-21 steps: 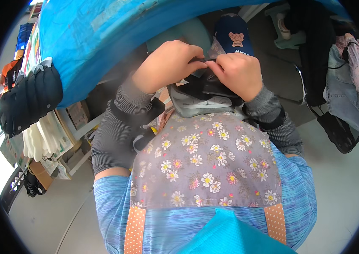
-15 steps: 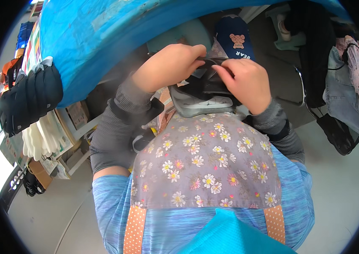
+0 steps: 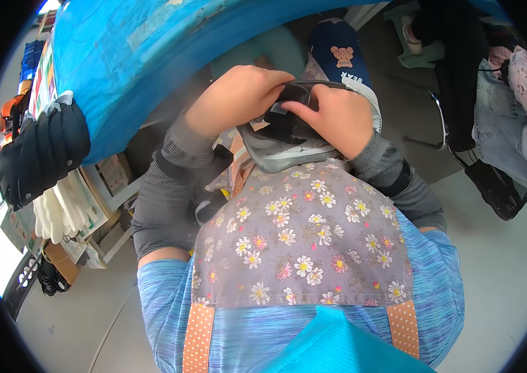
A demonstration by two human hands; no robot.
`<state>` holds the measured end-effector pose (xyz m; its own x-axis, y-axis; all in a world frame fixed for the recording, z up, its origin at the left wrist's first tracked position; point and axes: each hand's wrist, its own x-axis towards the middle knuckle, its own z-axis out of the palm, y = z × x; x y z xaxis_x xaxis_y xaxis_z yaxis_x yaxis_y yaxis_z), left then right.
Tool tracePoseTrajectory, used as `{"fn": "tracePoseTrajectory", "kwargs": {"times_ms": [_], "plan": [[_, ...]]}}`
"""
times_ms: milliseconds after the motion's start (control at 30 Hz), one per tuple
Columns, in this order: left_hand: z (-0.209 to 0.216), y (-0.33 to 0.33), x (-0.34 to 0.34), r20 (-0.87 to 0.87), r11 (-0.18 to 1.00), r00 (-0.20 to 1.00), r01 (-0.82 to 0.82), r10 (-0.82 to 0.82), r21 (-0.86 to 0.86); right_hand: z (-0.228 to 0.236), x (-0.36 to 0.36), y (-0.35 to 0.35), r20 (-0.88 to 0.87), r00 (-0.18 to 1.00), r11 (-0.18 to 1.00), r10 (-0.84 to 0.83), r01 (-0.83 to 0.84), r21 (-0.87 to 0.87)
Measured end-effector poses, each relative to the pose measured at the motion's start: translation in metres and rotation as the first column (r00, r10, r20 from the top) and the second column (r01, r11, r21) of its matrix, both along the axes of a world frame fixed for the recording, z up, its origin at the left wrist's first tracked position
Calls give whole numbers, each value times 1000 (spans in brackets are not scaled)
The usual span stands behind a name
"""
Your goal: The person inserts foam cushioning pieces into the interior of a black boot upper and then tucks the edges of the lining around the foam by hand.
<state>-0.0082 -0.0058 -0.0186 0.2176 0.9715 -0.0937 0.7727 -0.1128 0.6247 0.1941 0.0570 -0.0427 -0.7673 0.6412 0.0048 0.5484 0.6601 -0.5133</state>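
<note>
In my lap lies a soft grey-and-black item (image 3: 279,158) with a rounded grey edge and a dark hollow; its kind I cannot make out. A small pale tag (image 3: 279,108) shows within the dark lining. My left hand (image 3: 238,99) is closed, its thumb and fingers pinching the hollow's left rim. On the other side, my right hand (image 3: 338,118) curls over the rim with its thumb reaching across the lining. The item rests against a grey flowered apron (image 3: 300,236). Fingers hide part of the rim.
A blue-covered surface (image 3: 133,68) curves across the far left. Beside it hangs a row of black padded pieces (image 3: 42,152) above white gloves (image 3: 61,208). Beyond my hands is navy cloth with a bear picture (image 3: 341,56). Clothes (image 3: 499,112) and a black bag (image 3: 493,193) hang at right.
My right hand has shifted left and slightly down, with its thumb further over the dark lining. The item has tilted, and more of its hollow and a whitish right edge show.
</note>
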Motion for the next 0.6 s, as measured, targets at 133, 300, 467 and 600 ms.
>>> {"fn": "tracePoseTrajectory", "kwargs": {"times_ms": [133,300,467,600], "plan": [[1,-2,-1,6,1000,1000,-5,5,10,-20,-5,1,-97,980,972,176,-158,174],[-2,-4,-3,61,1000,998,-7,6,16,-14,2,4,-186,956,964,225,-190,187],[3,-5,-3,47,999,999,-12,15,-46,-12,2,8,-180,979,991,93,-74,108],[4,-3,-1,38,999,999,-26,27,-38,-16,0,11,-174,981,991,90,-71,113]]}}
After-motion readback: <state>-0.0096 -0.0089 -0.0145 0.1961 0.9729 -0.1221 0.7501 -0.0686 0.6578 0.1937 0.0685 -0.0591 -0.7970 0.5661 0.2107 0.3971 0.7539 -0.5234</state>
